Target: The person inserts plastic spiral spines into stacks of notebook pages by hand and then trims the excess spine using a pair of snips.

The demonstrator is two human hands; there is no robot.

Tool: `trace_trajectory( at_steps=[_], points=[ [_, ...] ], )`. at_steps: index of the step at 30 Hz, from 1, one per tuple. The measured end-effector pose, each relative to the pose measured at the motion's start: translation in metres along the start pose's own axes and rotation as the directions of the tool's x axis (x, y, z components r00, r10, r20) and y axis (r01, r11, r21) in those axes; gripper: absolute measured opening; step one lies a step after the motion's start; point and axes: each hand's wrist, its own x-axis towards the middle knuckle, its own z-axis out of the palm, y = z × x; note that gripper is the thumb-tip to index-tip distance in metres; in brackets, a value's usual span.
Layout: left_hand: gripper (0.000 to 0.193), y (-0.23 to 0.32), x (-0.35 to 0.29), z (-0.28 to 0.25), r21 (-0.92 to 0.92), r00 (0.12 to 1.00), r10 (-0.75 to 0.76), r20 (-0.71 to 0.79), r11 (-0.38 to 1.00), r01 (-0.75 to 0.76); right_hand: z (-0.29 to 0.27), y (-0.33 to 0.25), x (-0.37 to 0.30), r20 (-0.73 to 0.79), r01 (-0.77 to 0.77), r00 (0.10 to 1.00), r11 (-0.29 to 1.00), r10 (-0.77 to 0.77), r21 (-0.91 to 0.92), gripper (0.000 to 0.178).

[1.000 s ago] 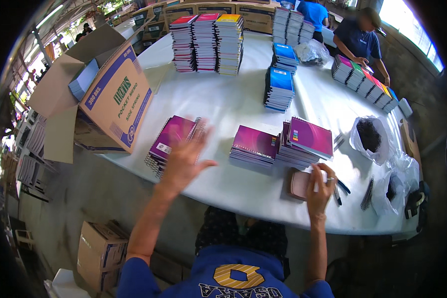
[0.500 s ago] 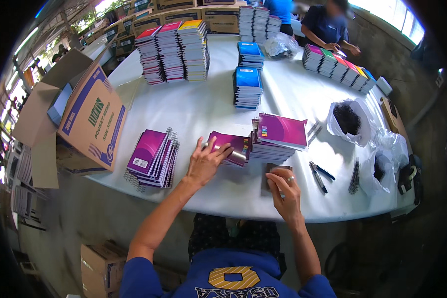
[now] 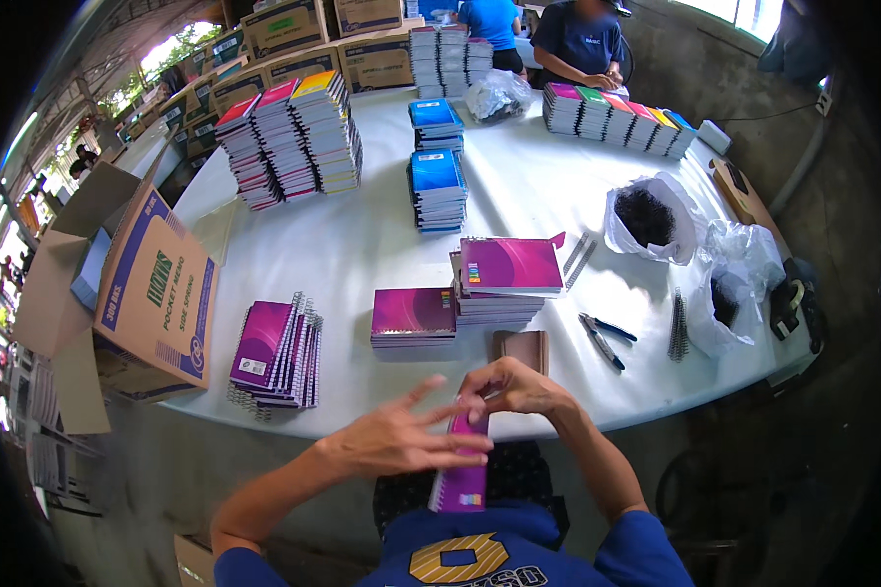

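A narrow-looking purple notebook (image 3: 465, 486) is held upright over my lap, just off the table's near edge. My right hand (image 3: 519, 391) pinches it at the top end; whether a wire is also between those fingertips is too small to tell. Across its face lie the spread fingers of my left hand (image 3: 396, 440), with the thumb lifted away. Beyond my hands a low stack of purple notebooks (image 3: 413, 315) sits beside a taller purple stack (image 3: 509, 266). A brown flat block (image 3: 522, 348) lies just past my right hand.
Spiral-bound purple notebooks (image 3: 264, 342) are piled at left, near an open carton (image 3: 157, 284). Pliers and a pen (image 3: 605, 338), a black wire coil (image 3: 677, 328) and bags of black coils (image 3: 646, 217) lie at right. Blue notebooks (image 3: 436, 176) stand mid-table; a person (image 3: 582, 44) sits beyond.
A purple notebook has come off the low stack to the table's near edge. Both hands have drawn together toward me around it; the right has left the brown block. The view has shifted.
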Motion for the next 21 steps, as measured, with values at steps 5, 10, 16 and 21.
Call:
trace_trajectory(
  at_steps=[5,10,16,21],
  points=[
    [0.087,-0.006,-0.035,0.064,-0.699,0.789,-0.540,-0.292,0.684,0.209,0.039,0.040,-0.009,-0.539,0.277,0.835,0.931,-0.111,0.237,0.016],
    [0.116,0.000,-0.024,0.094,-0.984,0.393,-0.914,-0.097,0.148,0.100,0.061,0.067,0.014,-0.699,0.166,0.714,0.979,-0.038,0.116,0.012],
    [0.100,0.004,0.001,0.055,-0.618,0.402,-0.808,-0.431,0.589,0.520,0.065,0.060,0.013,-0.748,0.147,0.639,0.983,-0.179,-0.110,0.013],
    [0.066,0.008,0.040,0.074,0.152,0.684,-0.717,-0.138,0.667,0.729,0.064,0.048,0.004,-0.694,0.086,0.692,0.977,-0.198,-0.193,0.017]
  ],
)
